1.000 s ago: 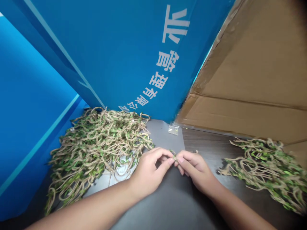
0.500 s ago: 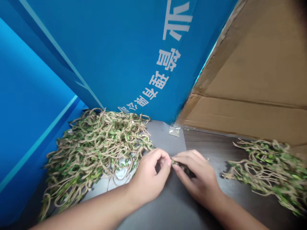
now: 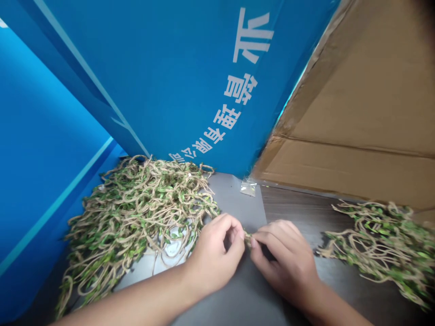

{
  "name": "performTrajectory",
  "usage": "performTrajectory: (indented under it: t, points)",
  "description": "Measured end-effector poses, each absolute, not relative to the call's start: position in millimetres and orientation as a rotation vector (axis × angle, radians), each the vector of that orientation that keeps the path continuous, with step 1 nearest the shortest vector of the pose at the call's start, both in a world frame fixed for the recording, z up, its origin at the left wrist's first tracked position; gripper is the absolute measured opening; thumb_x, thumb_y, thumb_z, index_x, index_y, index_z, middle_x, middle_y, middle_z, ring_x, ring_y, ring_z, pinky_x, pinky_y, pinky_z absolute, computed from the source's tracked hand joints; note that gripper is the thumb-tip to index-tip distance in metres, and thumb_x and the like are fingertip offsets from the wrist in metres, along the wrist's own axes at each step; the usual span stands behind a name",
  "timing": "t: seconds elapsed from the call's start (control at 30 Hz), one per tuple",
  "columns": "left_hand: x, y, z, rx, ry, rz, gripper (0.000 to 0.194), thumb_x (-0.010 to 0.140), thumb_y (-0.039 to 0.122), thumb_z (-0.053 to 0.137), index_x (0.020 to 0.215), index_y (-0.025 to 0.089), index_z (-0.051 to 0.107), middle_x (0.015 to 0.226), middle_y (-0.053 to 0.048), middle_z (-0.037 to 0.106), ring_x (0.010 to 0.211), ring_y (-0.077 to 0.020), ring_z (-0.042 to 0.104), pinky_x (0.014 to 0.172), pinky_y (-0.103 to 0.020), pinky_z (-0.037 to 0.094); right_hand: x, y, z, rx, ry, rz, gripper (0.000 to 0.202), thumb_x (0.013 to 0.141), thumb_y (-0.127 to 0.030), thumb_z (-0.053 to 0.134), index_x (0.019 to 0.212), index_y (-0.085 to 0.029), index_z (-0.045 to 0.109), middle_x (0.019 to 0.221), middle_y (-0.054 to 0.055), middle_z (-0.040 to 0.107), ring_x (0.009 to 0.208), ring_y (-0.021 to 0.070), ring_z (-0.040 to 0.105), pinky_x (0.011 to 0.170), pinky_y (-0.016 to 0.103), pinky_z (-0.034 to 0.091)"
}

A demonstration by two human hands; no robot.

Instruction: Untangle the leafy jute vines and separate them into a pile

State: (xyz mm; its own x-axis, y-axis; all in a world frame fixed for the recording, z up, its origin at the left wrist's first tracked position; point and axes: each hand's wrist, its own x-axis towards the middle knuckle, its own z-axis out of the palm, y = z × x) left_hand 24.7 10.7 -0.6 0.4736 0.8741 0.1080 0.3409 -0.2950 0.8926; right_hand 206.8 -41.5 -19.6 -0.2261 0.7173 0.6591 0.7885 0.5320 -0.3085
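Note:
Between my two hands, low in the centre, is a short piece of leafy twine (image 3: 248, 236). My left hand (image 3: 217, 251) pinches its left end between thumb and forefinger. The right end is pinched by my right hand (image 3: 287, 258), a small gap from the left. A large heap of tan twine with green leaves (image 3: 142, 208) lies to the left of my left hand. On the far right, a smaller pile of the same leafy twine (image 3: 380, 244) rests on the dark surface.
A grey sheet (image 3: 234, 199) lies under my hands on a dark wood-grain table (image 3: 285, 203). On it, near the back, is a small clear packet (image 3: 248, 187). Blue printed panels (image 3: 152, 81) stand behind and left, and a cardboard sheet (image 3: 367, 99) leans at the right.
My hands have moved slightly apart, the right one a little to the right and down. More of the twine piece shows between the fingertips. The view has shifted slightly.

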Motion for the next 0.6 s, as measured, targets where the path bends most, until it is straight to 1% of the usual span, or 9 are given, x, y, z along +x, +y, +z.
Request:
performTrajectory:
  t: [0.17,0.23,0.33,0.5,0.6]
  points:
    - [24.8,10.9,0.3,1.87,1.004,0.771,0.017,0.097,0.024,0.053,0.083,0.018,0.06,0.079,0.001,0.059,0.075,-0.0097,0.054,0.071,-0.022,0.04,208.3,-42.4,-22.0,-1.298,-1.887,-0.027,0.016,0.088,-0.004,0.067,0.09,-0.019,0.061,0.082,0.001,0.064,0.08,0.0128,0.052,0.077,0.031,0.039]
    - [24.6,11.2,0.9,1.871,1.015,0.769,0.017,0.096,0.024,0.052,0.082,0.018,0.059,0.078,0.001,0.059,0.074,-0.0098,0.054,0.071,-0.022,0.04,210.2,-41.7,-21.2,-1.283,-1.907,-0.053,0.018,0.089,-0.004,0.067,0.1,-0.018,0.065,0.09,0.002,0.068,0.085,0.013,0.056,0.081,0.031,0.042]
    - [24.2,11.2,1.0,1.869,1.032,0.761,0.018,0.096,0.024,0.051,0.081,0.018,0.058,0.077,0.001,0.059,0.074,-0.01,0.054,0.07,-0.023,0.04,212.1,-41.1,-19.9,-1.199,-2.004,-0.127,0.031,0.088,-0.003,0.069,0.116,-0.017,0.066,0.104,0.005,0.072,0.095,0.0143,0.059,0.089,0.032,0.045]
    - [24.4,10.8,0.3,1.859,1.037,0.752,0.018,0.096,0.025,0.051,0.081,0.018,0.058,0.078,0.0,0.06,0.075,-0.0102,0.055,0.071,-0.023,0.041,210.9,-42.2,-20.1,-1.202,-2.058,-0.172,0.026,0.089,-0.004,0.071,0.111,-0.018,0.068,0.1,0.003,0.074,0.093,0.0143,0.06,0.094,0.035,0.045]
    - [24.8,11.0,0.8,1.843,1.034,0.752,0.018,0.095,0.024,0.051,0.08,0.018,0.058,0.078,0.001,0.059,0.074,-0.0104,0.055,0.071,-0.023,0.041,209.4,-42.9,-20.7,-1.219,-2.04,-0.166,0.021,0.09,-0.004,0.07,0.105,-0.018,0.067,0.093,0.002,0.072,0.087,0.0136,0.058,0.089,0.033,0.044]
